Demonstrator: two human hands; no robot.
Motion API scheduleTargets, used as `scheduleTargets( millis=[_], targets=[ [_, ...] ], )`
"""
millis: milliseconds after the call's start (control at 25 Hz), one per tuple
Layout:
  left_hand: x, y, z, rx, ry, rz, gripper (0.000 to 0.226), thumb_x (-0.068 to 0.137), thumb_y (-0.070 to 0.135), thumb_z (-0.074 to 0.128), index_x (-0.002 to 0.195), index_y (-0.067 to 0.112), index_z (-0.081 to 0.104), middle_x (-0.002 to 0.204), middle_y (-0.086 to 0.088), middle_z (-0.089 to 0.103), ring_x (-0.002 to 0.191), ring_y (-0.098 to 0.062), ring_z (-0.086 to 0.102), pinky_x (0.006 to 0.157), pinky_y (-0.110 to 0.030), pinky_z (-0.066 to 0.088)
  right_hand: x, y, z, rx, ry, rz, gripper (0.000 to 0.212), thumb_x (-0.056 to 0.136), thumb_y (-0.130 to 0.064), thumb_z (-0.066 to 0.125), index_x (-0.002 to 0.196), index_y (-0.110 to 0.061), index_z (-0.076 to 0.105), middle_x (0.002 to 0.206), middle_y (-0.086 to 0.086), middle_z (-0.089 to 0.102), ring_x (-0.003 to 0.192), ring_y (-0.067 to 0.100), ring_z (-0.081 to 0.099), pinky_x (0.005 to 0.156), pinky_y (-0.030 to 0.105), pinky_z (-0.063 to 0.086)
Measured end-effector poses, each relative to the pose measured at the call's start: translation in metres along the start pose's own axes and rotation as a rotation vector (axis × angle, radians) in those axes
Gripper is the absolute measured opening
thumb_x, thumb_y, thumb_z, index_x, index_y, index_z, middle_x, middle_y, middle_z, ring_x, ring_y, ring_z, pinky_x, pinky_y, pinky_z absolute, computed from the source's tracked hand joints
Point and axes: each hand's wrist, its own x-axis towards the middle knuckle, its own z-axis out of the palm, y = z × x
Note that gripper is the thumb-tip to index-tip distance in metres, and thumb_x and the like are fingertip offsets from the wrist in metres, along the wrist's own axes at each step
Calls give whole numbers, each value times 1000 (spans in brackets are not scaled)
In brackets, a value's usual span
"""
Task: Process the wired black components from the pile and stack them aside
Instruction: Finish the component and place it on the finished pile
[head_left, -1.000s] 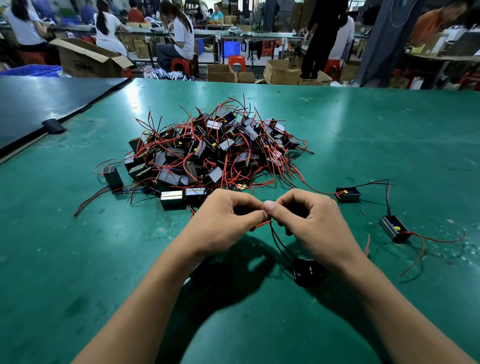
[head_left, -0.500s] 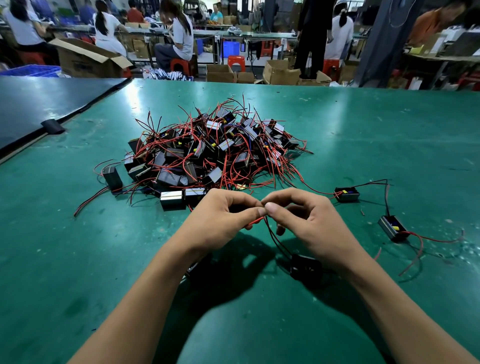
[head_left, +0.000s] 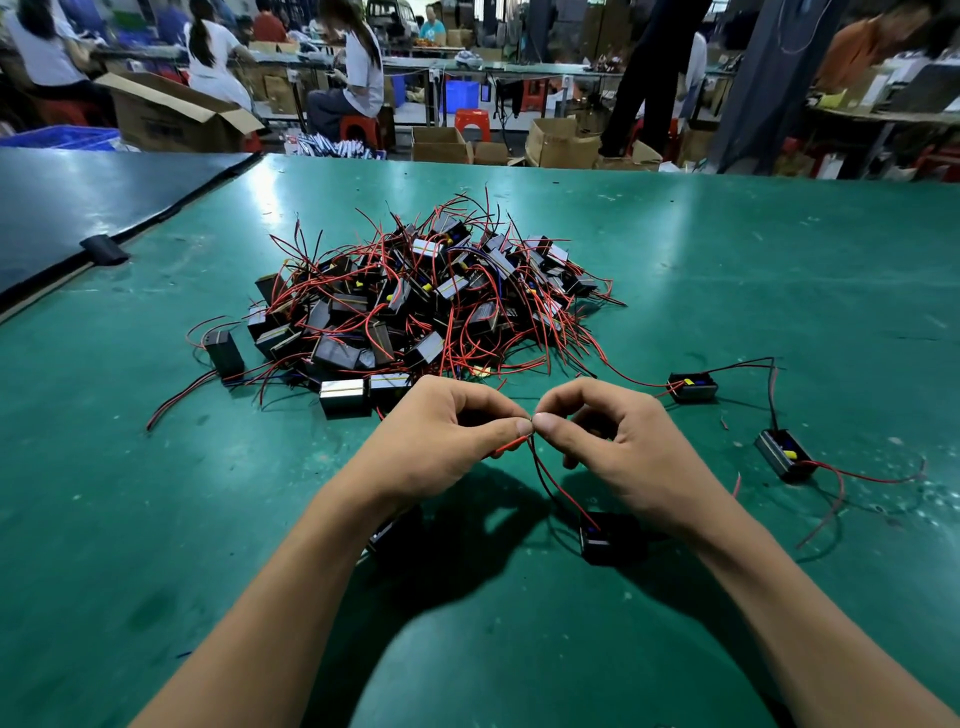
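Head view: a green table (head_left: 156, 519) is seen from above, with a busy workshop blurred behind it. A pile (head_left: 415, 306) of black components, tangled in red and black wires, lies in the middle of the table, just beyond the hands.

The left hand (head_left: 441, 441) and the right hand (head_left: 623, 447) are held together above the table, fingers curled and thumb tips touching. The ends of a wire pair (head_left: 543, 470), one red and one black, are pinched between thumbs and forefingers. The pair runs down to a single black component (head_left: 608, 540), which lies on the table under the right wrist. A dark shape under the left wrist is mostly hidden and cannot be identified.

To the right, well apart from the pile, a nearer loose component (head_left: 693, 387) and a farther loose component (head_left: 784, 454) lie with wires trailing.

The wire ends appear to be under treatment, perhaps twisting; this cannot be confirmed. Most of the pile looks unprocessed. Next, the held piece would probably need to be set beside the loose ones, with care taken that its wires are not snagged.
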Motion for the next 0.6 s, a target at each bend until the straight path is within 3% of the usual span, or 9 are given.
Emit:
scheduleTargets(
  millis=[280,440,600],
  targets=[
    [0,-3,3,93,16,20,8,87,17,72,88,13,78,62,6,65,50,3,44,54,-11,36,3,1,10,25,6,148,21,96,-21,62,76,-15,64,57,-7,48,54,8,39,52,24,32],
    [1,-3,1,70,62,1,8,88,18,71,84,14,77,68,-10,67,60,-8,51,62,-23,42,2,0,9,184,-6,185,17,95,-25,66,80,-17,71,61,-5,55,56,7,46,53,14,38],
    [1,-3,2,46,108,-24,9,88,17,70,83,12,76,68,-9,67,61,-8,55,62,-20,45,1,2,4,205,-1,101,4,90,-16,73,88,-17,76,70,-10,68,63,0,55,60,13,45]
  ],
)
